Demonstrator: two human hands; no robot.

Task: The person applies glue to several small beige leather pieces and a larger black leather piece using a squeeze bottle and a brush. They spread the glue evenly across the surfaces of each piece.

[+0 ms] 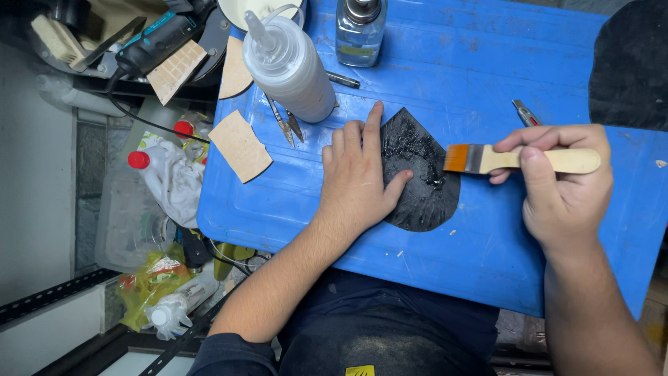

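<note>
Your left hand (355, 174) lies flat, open, pinning the black leather piece (424, 174) mid-frame on the blue board (452, 76); your right hand (563, 184) is closed around a wooden brush (518, 159), bristles touching the leather's right edge

Hands in view: two, left hand (356, 174) and right hand (563, 188). Brushes: one, brush (515, 159). Black pieces on the blue board (445, 257): two, one wet piece (421, 174) and one large piece (630, 63) at the far corner. Tan pieces: three, first (240, 145), second (234, 69), third (177, 69). Squeeze bottles on the board: one, bottle (292, 66). Clear glass bottles: one, flask (360, 31). Snips: one pair, snips (285, 124). Red-capped bottles beside the board: two, jug (139, 159) and cap (182, 128).
</note>
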